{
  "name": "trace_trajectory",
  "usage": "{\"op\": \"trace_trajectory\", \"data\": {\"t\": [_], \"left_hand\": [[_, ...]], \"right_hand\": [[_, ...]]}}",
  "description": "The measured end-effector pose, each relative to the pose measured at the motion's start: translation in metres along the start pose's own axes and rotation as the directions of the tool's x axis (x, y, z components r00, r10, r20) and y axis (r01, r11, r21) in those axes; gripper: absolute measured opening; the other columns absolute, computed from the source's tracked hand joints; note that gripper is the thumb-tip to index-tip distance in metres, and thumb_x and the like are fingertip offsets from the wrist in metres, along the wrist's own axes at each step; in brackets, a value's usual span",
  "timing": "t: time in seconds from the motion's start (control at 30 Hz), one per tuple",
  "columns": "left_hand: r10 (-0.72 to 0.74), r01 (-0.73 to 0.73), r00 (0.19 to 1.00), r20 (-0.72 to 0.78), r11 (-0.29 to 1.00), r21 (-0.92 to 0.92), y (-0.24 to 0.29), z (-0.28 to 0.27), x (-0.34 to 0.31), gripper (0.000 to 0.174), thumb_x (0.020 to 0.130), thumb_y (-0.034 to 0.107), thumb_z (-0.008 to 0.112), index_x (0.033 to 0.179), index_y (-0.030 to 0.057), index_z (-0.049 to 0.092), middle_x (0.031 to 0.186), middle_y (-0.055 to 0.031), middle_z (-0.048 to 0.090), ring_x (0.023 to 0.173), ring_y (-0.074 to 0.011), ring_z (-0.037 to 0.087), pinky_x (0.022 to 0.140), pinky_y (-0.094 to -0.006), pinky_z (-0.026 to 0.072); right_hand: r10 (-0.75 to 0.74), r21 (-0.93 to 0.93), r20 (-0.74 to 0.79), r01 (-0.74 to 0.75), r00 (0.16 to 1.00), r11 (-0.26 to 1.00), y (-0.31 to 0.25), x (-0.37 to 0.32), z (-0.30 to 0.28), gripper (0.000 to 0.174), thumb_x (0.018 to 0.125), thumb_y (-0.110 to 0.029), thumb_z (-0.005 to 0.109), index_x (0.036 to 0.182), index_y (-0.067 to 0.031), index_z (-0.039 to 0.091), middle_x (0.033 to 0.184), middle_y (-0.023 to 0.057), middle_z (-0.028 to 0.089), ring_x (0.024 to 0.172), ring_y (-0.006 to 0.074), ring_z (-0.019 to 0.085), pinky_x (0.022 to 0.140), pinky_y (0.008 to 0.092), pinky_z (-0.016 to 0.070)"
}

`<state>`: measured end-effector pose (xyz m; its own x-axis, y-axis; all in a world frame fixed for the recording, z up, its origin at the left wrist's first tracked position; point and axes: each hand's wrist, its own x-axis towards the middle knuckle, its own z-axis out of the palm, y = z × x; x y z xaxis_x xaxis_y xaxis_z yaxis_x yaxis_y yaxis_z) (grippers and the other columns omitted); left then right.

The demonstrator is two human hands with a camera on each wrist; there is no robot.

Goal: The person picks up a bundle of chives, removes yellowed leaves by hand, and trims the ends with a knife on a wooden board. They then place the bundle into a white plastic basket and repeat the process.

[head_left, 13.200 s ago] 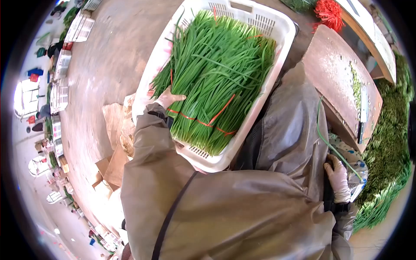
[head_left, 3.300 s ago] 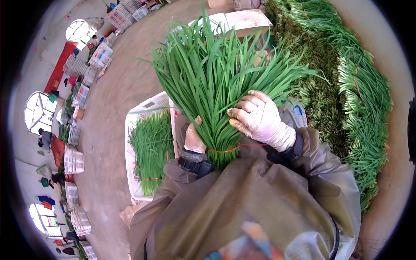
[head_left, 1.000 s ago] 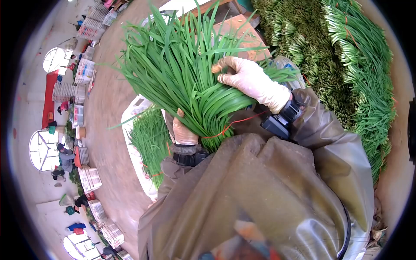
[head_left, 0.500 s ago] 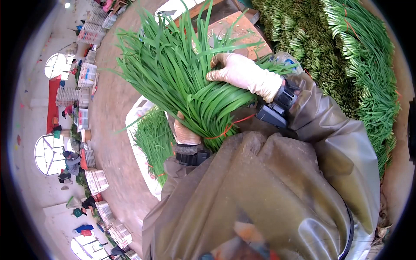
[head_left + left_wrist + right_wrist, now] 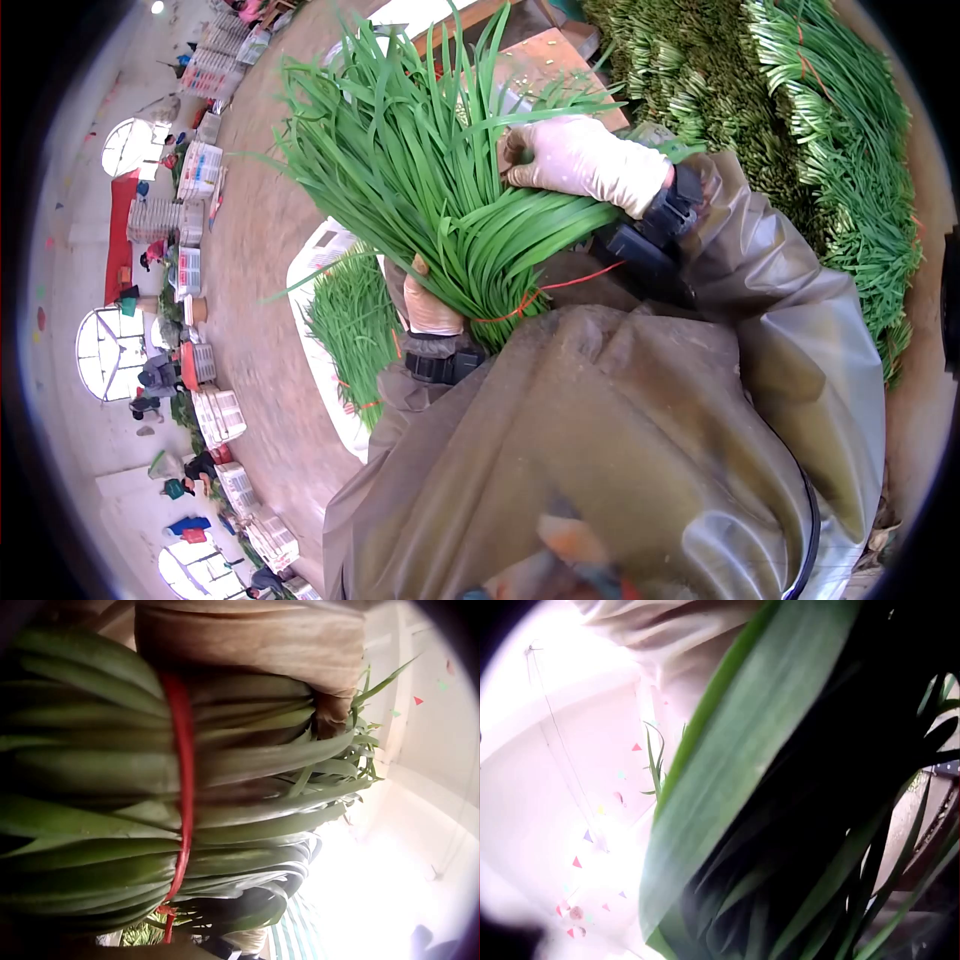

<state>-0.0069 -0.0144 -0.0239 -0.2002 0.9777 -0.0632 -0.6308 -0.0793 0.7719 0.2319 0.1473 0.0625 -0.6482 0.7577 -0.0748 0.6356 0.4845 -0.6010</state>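
Observation:
A large bunch of garlic chives (image 5: pixel 410 190) fans up in front of my body in the head view. A red tie (image 5: pixel 182 780) circles its lower part, and one loose end trails to the right. My gloved left hand (image 5: pixel 432 305) grips the bunch from its left side, just above the tie, thumb up. Higher on the right, my gloved right hand (image 5: pixel 590 160) has its thumb and fingers curled into the leaves. A share of the leaves bends rightward beneath that palm. In the right wrist view a broad leaf (image 5: pixel 735 757) hides most of the fingers.
At my left stands a white crate (image 5: pixel 325 300) with more tied chives (image 5: pixel 355 320). A wooden board (image 5: pixel 550 65) lies ahead. Heaped chives (image 5: pixel 840 170) line the right side. Stacked crates (image 5: pixel 220 415) and people are along the far left wall.
Earlier my left hand lay on the crate of chives; since then both hands took up this bunch. Over the last second the right hand has shifted slightly to the right, the left staying put.

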Motion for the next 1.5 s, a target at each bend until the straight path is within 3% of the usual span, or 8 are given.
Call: {"op": "trace_trajectory", "data": {"t": [0.33, 0.67, 0.77, 0.9, 1.0, 1.13, 1.27, 1.5], "left_hand": [[-0.047, 0.047, 0.999, -0.006, 0.999, -0.015, -0.002, 0.000, 0.005, 0.045, 0.092, 0.035, 0.062, 0.120, -0.0001, 0.061, 0.115, -0.0138, 0.067, 0.103, -0.0306, 0.066, 0.093, -0.0463, 0.0540], [-0.060, 0.061, 0.998, 0.024, 0.997, -0.038, 0.005, 0.019, 0.000, 0.045, 0.091, 0.034, 0.066, 0.121, 0.0002, 0.061, 0.114, -0.0134, 0.067, 0.103, -0.0297, 0.066, 0.092, -0.0448, 0.0546], [0.013, -0.013, 0.999, -0.040, 1.000, -0.008, 0.005, 0.006, -0.002, 0.046, 0.092, 0.033, 0.066, 0.123, 0.0001, 0.060, 0.116, -0.0129, 0.067, 0.103, -0.0288, 0.066, 0.092, -0.0443, 0.0545], [0.001, -0.005, 0.999, -0.043, 0.996, -0.091, 0.013, 0.015, 0.001, 0.045, 0.094, 0.025, 0.063, 0.131, 0.0025, 0.053, 0.122, -0.0116, 0.064, 0.106, -0.0268, 0.065, 0.093, -0.0448, 0.0544], [0.194, -0.186, 0.978, -0.081, 0.978, 0.098, 0.027, 0.043, 0.017, 0.044, 0.095, 0.017, 0.061, 0.135, 0.0036, 0.048, 0.129, -0.0108, 0.059, 0.108, -0.0261, 0.064, 0.094, -0.0437, 0.0536], [0.146, -0.121, 0.984, -0.103, 0.968, 0.219, 0.028, 0.096, 0.041, 0.041, 0.090, 0.012, 0.066, 0.126, -0.0017, 0.055, 0.117, -0.0099, 0.065, 0.100, -0.0227, 0.065, 0.092, -0.0349, 0.0528], [0.079, -0.297, 0.926, 0.369, 0.756, 0.584, 0.035, 0.136, 0.024, 0.087, 0.083, 0.009, 0.076, 0.152, -0.0023, 0.024, 0.157, -0.0165, 0.027, 0.141, -0.0246, 0.034, 0.114, -0.0351, 0.0318], [-0.063, -0.011, 0.994, 0.091, 0.763, 0.646, 0.099, 0.006, -0.010, 0.039, 0.092, 0.013, 0.065, 0.128, -0.0005, 0.059, 0.129, -0.0125, 0.062, 0.122, -0.0203, 0.057, 0.108, -0.0355, 0.0408]], "right_hand": [[-0.041, 0.203, -0.078, 0.056, 0.996, 0.978, 0.006, -0.007, 0.005, 0.057, 0.082, -0.032, 0.069, 0.133, -0.0105, 0.056, 0.106, 0.0173, 0.070, 0.103, 0.0353, 0.065, 0.090, 0.0414, 0.0495], [-0.259, -0.561, -0.404, -0.013, 0.877, 0.828, 0.111, 0.036, -0.013, 0.014, 0.086, -0.018, 0.058, 0.094, -0.0119, 0.068, 0.075, 0.0134, 0.067, 0.069, 0.0351, 0.068, 0.063, 0.0457, 0.0535], [0.001, -0.478, -0.504, -0.280, 0.863, 0.833, 0.173, 0.025, -0.041, 0.016, 0.084, -0.017, 0.061, 0.098, -0.0117, 0.068, 0.076, 0.0127, 0.067, 0.067, 0.0380, 0.065, 0.065, 0.0460, 0.0534], [0.035, 0.031, -0.671, -0.019, 0.741, 0.999, 0.133, -0.023, -0.045, 0.019, 0.091, -0.018, 0.059, 0.104, -0.0081, 0.069, 0.088, 0.0116, 0.070, 0.075, 0.0281, 0.066, 0.070, 0.0386, 0.0530], [0.232, 0.766, -0.093, -0.079, 0.968, 0.638, 0.057, -0.063, -0.024, 0.033, 0.097, -0.028, 0.059, 0.118, -0.0023, 0.064, 0.104, 0.0084, 0.068, 0.089, 0.0191, 0.064, 0.079, 0.0337, 0.0522], [0.017, 0.650, -0.323, 0.209, 0.946, 0.730, -0.003, -0.030, 0.089, 0.055, 0.100, -0.037, 0.054, 0.144, -0.0058, 0.043, 0.127, 0.0131, 0.061, 0.111, 0.0232, 0.061, 0.096, 0.0348, 0.0492], [-0.029, 0.965, 0.044, -0.050, 0.999, -0.256, 0.003, -0.001, 0.075, 0.081, 0.088, -0.062, 0.060, 0.144, -0.0058, 0.042, 0.133, 0.0141, 0.059, 0.121, 0.0284, 0.058, 0.102, 0.0436, 0.0479], [-0.138, 0.703, 0.281, -0.302, 0.950, -0.644, 0.085, 0.003, 0.097, 0.078, 0.086, -0.068, 0.057, 0.135, -0.0072, 0.054, 0.131, 0.0183, 0.060, 0.113, 0.0363, 0.062, 0.095, 0.0584, 0.0507]]}}
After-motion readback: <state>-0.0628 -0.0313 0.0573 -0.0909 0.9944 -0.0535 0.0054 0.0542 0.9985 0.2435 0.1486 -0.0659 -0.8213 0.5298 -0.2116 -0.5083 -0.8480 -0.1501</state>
